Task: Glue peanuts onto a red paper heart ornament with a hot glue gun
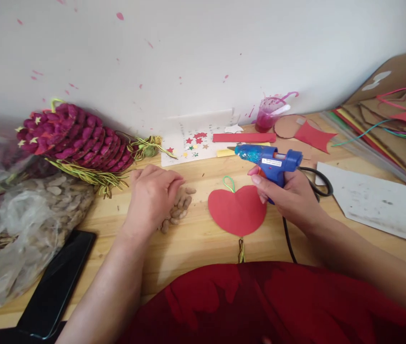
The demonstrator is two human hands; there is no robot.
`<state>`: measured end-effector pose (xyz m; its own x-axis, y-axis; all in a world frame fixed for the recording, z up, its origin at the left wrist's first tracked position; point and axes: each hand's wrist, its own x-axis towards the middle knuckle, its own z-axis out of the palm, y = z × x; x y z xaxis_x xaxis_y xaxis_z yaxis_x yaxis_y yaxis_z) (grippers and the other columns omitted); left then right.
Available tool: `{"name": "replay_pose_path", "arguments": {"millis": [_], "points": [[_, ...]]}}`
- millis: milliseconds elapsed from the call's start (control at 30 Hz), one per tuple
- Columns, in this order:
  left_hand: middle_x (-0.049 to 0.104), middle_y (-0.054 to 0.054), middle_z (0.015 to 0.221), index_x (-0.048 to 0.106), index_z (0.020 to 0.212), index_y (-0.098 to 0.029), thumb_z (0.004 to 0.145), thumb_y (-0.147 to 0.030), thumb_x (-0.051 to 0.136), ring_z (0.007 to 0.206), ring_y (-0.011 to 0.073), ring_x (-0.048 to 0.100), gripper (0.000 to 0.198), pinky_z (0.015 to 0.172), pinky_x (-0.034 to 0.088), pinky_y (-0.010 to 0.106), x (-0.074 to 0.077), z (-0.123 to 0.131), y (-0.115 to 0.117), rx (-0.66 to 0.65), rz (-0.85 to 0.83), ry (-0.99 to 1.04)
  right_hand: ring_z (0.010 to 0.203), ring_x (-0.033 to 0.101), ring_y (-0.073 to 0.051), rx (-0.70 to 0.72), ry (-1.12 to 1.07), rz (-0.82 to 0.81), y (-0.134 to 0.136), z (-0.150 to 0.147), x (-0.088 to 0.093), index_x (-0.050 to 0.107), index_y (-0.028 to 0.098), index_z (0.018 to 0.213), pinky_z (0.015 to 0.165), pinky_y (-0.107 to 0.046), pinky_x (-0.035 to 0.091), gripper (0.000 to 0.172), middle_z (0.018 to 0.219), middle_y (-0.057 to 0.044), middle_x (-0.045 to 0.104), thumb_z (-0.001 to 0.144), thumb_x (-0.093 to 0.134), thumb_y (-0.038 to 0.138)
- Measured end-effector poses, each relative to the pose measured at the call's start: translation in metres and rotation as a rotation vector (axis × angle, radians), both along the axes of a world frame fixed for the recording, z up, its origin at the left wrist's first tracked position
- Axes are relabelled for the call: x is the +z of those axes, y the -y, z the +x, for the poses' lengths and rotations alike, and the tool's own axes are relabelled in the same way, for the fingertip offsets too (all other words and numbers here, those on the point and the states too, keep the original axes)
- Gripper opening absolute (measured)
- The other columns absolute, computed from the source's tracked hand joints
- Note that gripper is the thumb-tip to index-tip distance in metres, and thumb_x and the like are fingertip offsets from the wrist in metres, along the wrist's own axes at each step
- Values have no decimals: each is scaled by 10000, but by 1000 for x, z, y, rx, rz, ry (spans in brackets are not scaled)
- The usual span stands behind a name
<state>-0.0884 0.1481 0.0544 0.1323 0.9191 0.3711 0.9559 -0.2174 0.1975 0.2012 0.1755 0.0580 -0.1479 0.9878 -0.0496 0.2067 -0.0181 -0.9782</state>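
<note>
Head view: right grip (294,195) clasps glue gun (272,161), nozzle (232,149) likely aloft to spare red heart (236,211) toward front edge of surface (195,246); left grip (152,195) at peanuts (180,207), hold can't be told.

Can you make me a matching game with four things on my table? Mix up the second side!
Things:
1. Glue gun
2. Heart-like shape
3. Little pile of shells
4. Phone

Clues:
A. Red and flat
B. Black, next to a clear plastic bag
C. Mostly blue, held in the right hand
D. Tan, right by the left hand

Right pairs: 1-C, 2-A, 3-D, 4-B
</note>
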Motion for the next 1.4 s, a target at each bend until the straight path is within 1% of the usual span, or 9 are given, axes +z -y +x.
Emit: {"name": "replay_pose_path", "arguments": {"millis": [100, 267, 467, 633, 900, 1033, 1167, 1300, 1400], "points": [[787, 30, 826, 785, 848, -255, 940, -244, 688, 926, 281, 676, 134, 881, 380, 448, 4, -1, -1, 48, 19, 7, 513, 493, -154, 9, 36, 41, -4, 6, 3, 652, 248, 839, 537, -327, 411, 214, 580, 33, 533, 884, 718, 446], [783, 45, 844, 758, 802, -248, 907, -268, 710, 960, 297, 673, 117, 885, 388, 452, 7, -5, -3, 156, 94, -2, 607, 558, -189, 29, 402, 286, -14, 21, 8, 668, 248, 762, 583, -333, 416, 195, 674, -11, 634, 851, 731, 410], [776, 46, 875, 741, 808, -251, 876, -222, 720, 999, 302, 669, 77, 910, 394, 456, 12, -14, -4, 273, 119, 15, 588, 546, -193, 7, 568, 323, -20, 25, 9, 621, 238, 707, 564, -330, 388, 261, 640, -15, 604, 856, 685, 442], [781, 42, 876, 731, 812, -243, 865, -220, 725, 1005, 307, 662, 58, 908, 399, 465, 16, -19, -5, 344, 96, 11, 594, 568, -201, 44, 547, 320, -23, 21, 3, 644, 233, 705, 568, -333, 397, 267, 655, -24, 634, 841, 691, 458], [766, 46, 886, 691, 798, -244, 883, -231, 688, 995, 310, 633, 86, 896, 381, 464, 11, -22, -6, 321, 58, -6, 551, 583, -214, -13, 567, 212, -21, 15, -14, 652, 243, 687, 565, -351, 431, 323, 560, -16, 631, 857, 708, 512], [763, 42, 887, 695, 796, -253, 871, -243, 720, 1011, 316, 631, 79, 907, 374, 473, 10, -25, -7, 330, 47, 2, 591, 622, -221, 16, 518, 226, -16, 9, -16, 660, 240, 695, 580, -354, 449, 330, 625, -31, 684, 865, 709, 519], [774, 63, 922, 743, 816, -259, 904, -282, 719, 1054, 335, 633, 94, 937, 361, 506, 11, -29, -7, 341, 62, 20, 608, 640, -228, 24, 422, 204, -11, 7, -22, 702, 234, 793, 603, -371, 492, 309, 664, -32, 707, 880, 714, 530], [780, 73, 926, 788, 869, -270, 958, -331, 664, 1032, 335, 640, 164, 918, 378, 508, 12, -33, -6, 368, 100, -4, 589, 655, -235, 47, 374, 153, -10, 7, -28, 715, 232, 819, 585, -379, 510, 307, 641, -36, 711, 902, 704, 528], [779, 78, 873, 790, 844, -268, 980, -425, 642, 975, 328, 641, 255, 876, 395, 492, 11, -34, -6, 368, 106, -33, 566, 656, -229, 42, 354, 166, -9, 6, -28, 710, 237, 817, 573, -377, 517, 302, 621, -30, 713, 904, 709, 526]]}}
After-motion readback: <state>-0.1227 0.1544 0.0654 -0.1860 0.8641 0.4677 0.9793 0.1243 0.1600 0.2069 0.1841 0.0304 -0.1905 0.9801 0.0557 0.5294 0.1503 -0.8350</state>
